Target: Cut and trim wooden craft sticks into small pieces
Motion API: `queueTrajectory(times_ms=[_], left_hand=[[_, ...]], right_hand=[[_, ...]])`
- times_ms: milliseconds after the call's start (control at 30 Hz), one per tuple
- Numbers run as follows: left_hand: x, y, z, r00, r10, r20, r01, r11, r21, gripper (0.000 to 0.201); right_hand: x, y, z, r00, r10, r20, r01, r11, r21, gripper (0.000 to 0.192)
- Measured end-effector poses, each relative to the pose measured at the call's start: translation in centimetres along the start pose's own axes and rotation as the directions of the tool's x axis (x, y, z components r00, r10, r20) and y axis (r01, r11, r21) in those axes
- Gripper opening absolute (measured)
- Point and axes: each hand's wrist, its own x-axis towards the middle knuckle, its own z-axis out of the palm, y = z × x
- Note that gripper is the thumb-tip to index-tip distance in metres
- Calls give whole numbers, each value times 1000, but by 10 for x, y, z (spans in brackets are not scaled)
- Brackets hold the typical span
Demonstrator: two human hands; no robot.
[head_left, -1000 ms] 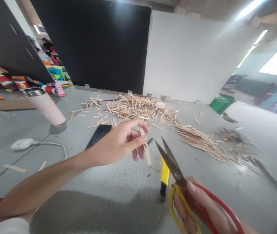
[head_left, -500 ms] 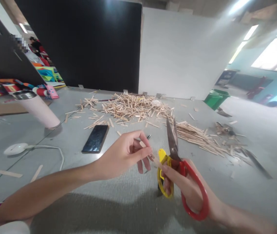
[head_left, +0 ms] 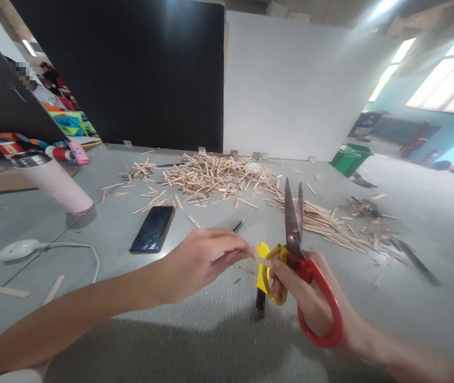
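Stick (head_left: pixel 264 260) is now bridged between both hands, in front of the yellow cutter (head_left: pixel 262 287), which lies on the bench (head_left: pixel 211 340). Left fingers (head_left: pixel 232 242) closed to a pinch at one end; right fingers (head_left: pixel 292 279) nip the other end while also wrapped round the scissors (head_left: pixel 292 239) handles. A second ago the stick was in my left only, scissors low and tilted toward it, well apart. Now blades point up, tips slightly parted, the stick beside the yellow handle rather than between the blades. Versus half a second ago: left fingers straighter and flatter, less of the stick showing behind them. Phone (head_left: pixel 153 229), part-hidden by my left hand a second ago, is in full view; pen (head_left: pixel 239 226) just beyond that hand. Pile of loose sticks (head_left: pixel 214 178) and stick bundle (head_left: pixel 330 229) unchanged behind.
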Motion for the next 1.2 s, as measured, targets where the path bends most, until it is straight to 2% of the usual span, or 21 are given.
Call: queueTrajectory(times_ms=[133,267,400,600,767,833,933,1200], left_hand=[[-6,-6,2,995,80,59,-84,994,74,14],[-12,-8,-1,977,115,180,-136,985,109,24],[-12,-1,-4,956,118,270,-190,947,258,33],[-8,11,3,931,245,270,-357,766,534,29],[-8,13,8,914,305,269,-404,621,672,25],[-7,14,8,910,317,267,-410,591,695,23],[-6,14,10,920,299,254,-389,608,692,25],[-15,3,20,972,166,167,-231,800,553,31]], right_hand=[[-1,0,0,1000,1,-6,-1,1000,6,51],[-2,2,0,1000,4,2,-4,999,37,50],[-2,5,0,1000,-15,-9,15,999,47,49],[-1,5,1,1000,9,-5,-9,997,71,49],[-1,3,2,1000,13,10,-13,998,62,49],[-1,3,2,1000,1,16,-1,999,34,50],[-3,3,2,1000,-5,17,5,1000,-13,51],[-5,7,2,1000,13,5,-13,1000,-21,46]])
